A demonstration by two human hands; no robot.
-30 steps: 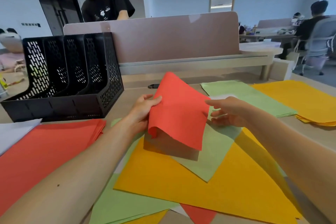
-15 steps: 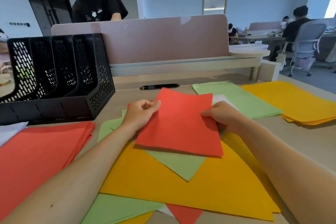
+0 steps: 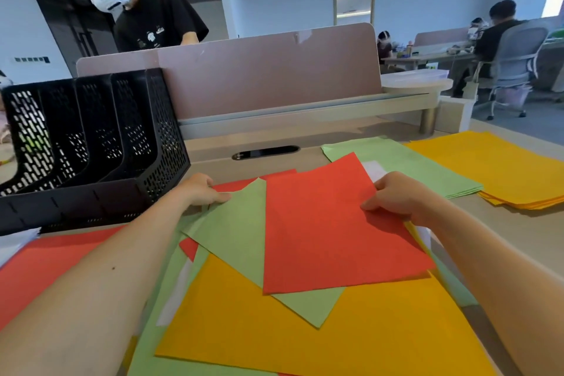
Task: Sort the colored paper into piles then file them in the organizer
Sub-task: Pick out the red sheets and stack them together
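A mixed heap of red, green and orange paper lies in front of me on the desk. On top is a red sheet (image 3: 329, 229), and my right hand (image 3: 396, 197) grips its right edge with curled fingers. A green sheet (image 3: 235, 232) sticks out from under the red one to the left, and my left hand (image 3: 204, 191) pinches its upper corner. Beneath both spreads a large orange sheet (image 3: 305, 333). The black mesh organizer (image 3: 91, 143) stands at the left rear with its slots holding nothing.
Sorted piles surround the heap: a red pile (image 3: 45, 262) and a white pile (image 3: 15, 243) at the left, a green pile (image 3: 421, 168) and an orange pile (image 3: 500, 171) at the right. A pink divider panel (image 3: 259, 76) closes the desk's back; a person stands behind it.
The red sheet, lifted and curled a second ago, now lies flatter on the heap. My left hand let go of it and moved left onto the green sheet; my right hand took its right edge.
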